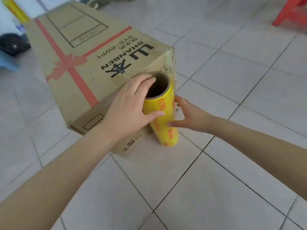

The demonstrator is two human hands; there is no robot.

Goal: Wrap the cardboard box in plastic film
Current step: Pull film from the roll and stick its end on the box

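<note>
Head view: box (79,52) is laid flat on the tiled floor (216,171), long side running away to the far left. It is brown cardboard with a red ribbon print and black "SHANBEN" lettering on top. A strip of clear film (172,63) is seen stretched over the box's near right corner edge. Roll (163,113) of yellow film is stood upright on the floor, touching that same corner, brown core open at the top. Left hand (127,107) is clamped on the roll's top: fingers hooked over the rim into the core, thumb laid across the yellow side. Right hand (191,115) is cupped round the roll's right side lower down, thumb in front, fingers behind toward the box and partly hidden. Red stool (289,14) is seen at the floor's far right. A yellow tube (15,9) and a dark object (13,44) are seen at the far left, well apart from the roll.
</note>
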